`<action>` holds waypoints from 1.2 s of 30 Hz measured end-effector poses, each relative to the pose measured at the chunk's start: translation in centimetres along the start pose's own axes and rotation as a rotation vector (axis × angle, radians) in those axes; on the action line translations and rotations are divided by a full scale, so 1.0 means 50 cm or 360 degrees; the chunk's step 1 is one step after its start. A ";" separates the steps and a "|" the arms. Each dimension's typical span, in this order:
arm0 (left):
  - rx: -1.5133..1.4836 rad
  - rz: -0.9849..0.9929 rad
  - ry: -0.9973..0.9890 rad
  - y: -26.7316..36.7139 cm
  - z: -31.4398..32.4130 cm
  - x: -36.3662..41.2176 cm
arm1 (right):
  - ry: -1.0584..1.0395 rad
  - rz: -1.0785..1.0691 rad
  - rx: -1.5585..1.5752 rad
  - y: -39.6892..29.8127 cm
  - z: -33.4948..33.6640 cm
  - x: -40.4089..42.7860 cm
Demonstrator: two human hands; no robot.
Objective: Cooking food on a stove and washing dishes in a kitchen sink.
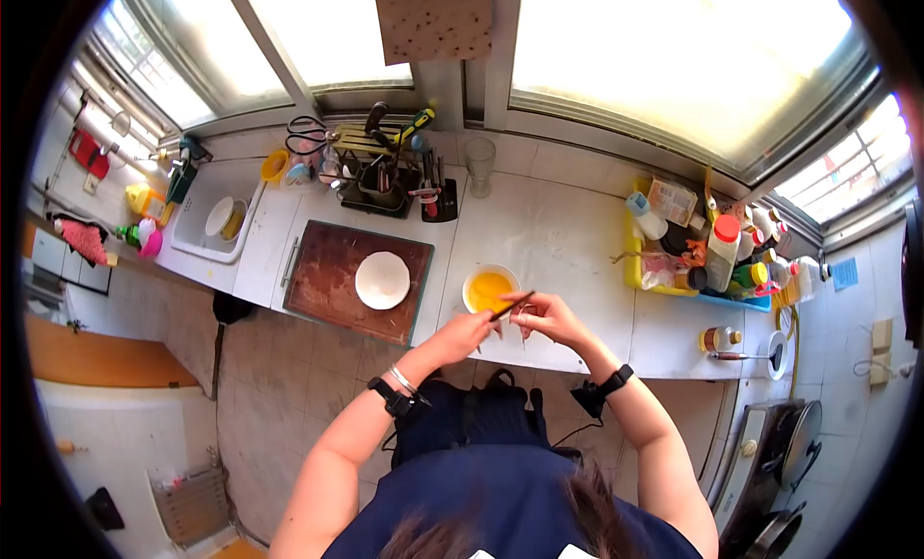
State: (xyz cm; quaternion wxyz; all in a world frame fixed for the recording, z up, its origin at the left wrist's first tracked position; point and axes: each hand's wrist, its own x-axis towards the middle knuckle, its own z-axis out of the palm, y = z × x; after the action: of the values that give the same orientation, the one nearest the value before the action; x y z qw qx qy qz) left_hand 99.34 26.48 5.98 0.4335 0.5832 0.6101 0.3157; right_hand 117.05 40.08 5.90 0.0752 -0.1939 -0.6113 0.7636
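A white bowl [468,283] of yellow liquid that looks like beaten egg [489,288] stands near the counter's front edge. Dark chopsticks [514,305] slant over the bowl's near rim, between my two hands. My left hand [462,336] is closed around their lower left end, just in front of the bowl. The fingers of my right hand [554,319] pinch them farther up, at the bowl's right side. Some fingertips are hidden, and whether there is one stick or a pair is unclear. To the left, a white bowl [382,280] sits on a brown cutting board [325,270].
Behind the board is a knife and utensil rack [375,180], with a clear glass [480,165] beside it. A sink [216,234] lies left. Rightward are a basket of bottles [634,259], an oil bottle [720,339], a ladle on a dish [776,357] and a stove [751,443].
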 end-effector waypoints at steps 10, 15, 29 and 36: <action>0.0568 -0.0159 0.0796 -0.106 -0.020 0.022 | 0.0819 -0.0191 -0.0060 -0.069 -0.081 0.006; 0.0738 -0.0454 0.0517 -0.204 -0.010 0.042 | 0.0894 -0.0243 -0.0752 -0.065 -0.073 -0.001; -0.0226 -0.0677 0.0090 -0.229 -0.020 0.103 | 0.0962 -0.0192 -0.0757 0.038 -0.044 0.054; -0.0325 -0.0713 0.0113 -0.224 -0.019 0.105 | 0.1175 0.0009 -0.0215 0.064 -0.055 0.010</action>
State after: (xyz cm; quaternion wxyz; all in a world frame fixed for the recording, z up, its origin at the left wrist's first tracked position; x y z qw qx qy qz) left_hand 93.90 30.42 -4.42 0.5276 0.3750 0.7041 0.2920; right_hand 118.04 41.95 2.23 0.2755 -0.4622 -0.5916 0.6004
